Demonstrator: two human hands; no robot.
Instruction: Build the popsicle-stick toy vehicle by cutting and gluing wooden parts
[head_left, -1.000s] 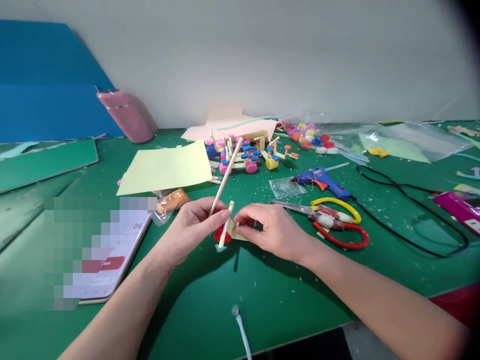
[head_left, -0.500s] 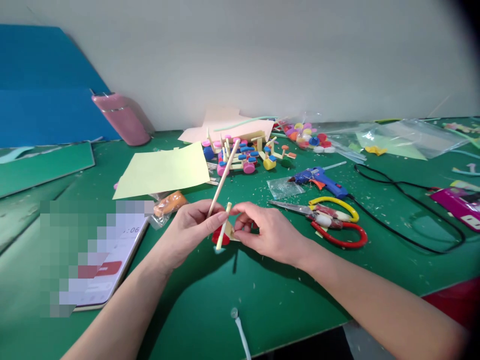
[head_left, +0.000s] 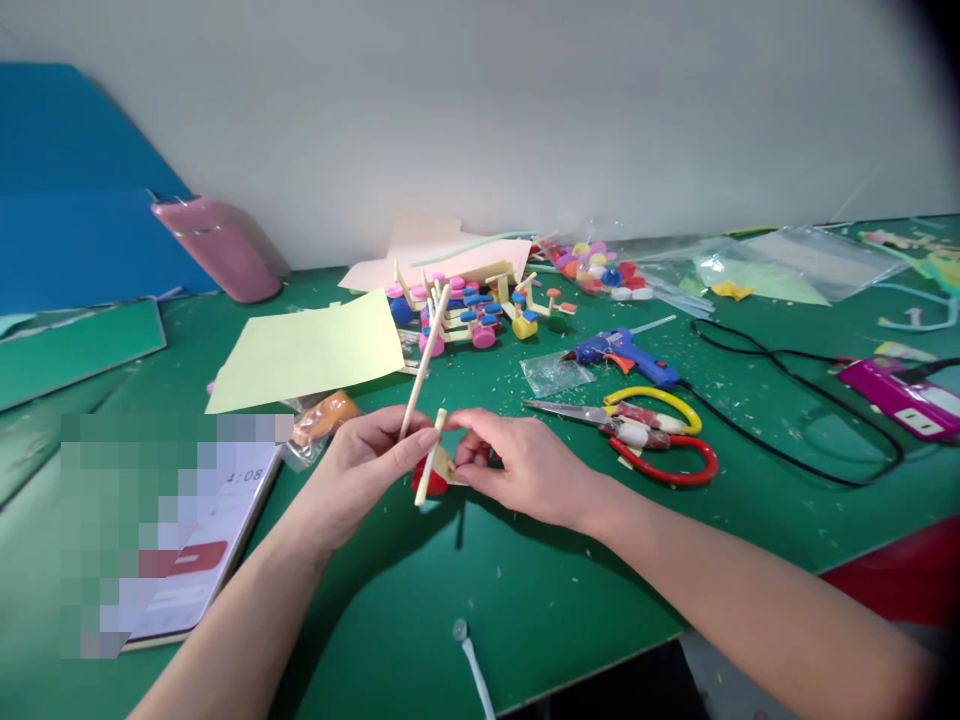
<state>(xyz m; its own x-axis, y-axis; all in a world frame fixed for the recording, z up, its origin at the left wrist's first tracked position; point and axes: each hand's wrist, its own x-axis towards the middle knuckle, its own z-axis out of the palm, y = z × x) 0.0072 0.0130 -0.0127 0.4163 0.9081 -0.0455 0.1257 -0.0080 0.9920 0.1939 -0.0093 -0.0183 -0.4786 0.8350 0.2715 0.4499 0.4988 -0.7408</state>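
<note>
My left hand point(head_left: 360, 470) is closed around a small craft assembly of pale wooden sticks. A long wooden stick point(head_left: 426, 355) slants up and away from its fingers. A shorter pale stick point(head_left: 430, 465) lies under the left thumb tip, tilted down toward me. Behind it sits a red round piece point(head_left: 420, 480), partly covered. My right hand point(head_left: 510, 460) comes in from the right, its thumb and forefinger pinching a small pale flat piece point(head_left: 443, 466) beside the red one. Just how these parts join is hidden by the fingers.
Right of my hands lie scissors point(head_left: 652, 437) and a blue glue gun point(head_left: 622, 352) with a black cord. Behind are colourful stick models point(head_left: 484, 335) and a yellow sheet point(head_left: 307, 350). A phone point(head_left: 202, 560) lies at left; a light-blue strip point(head_left: 476, 675) is near the front edge.
The whole view has shifted, so the table things sit further left. Both hands keep their hold, with the assembly turned slightly. A light-blue bit under the short stick's lower end no longer shows.
</note>
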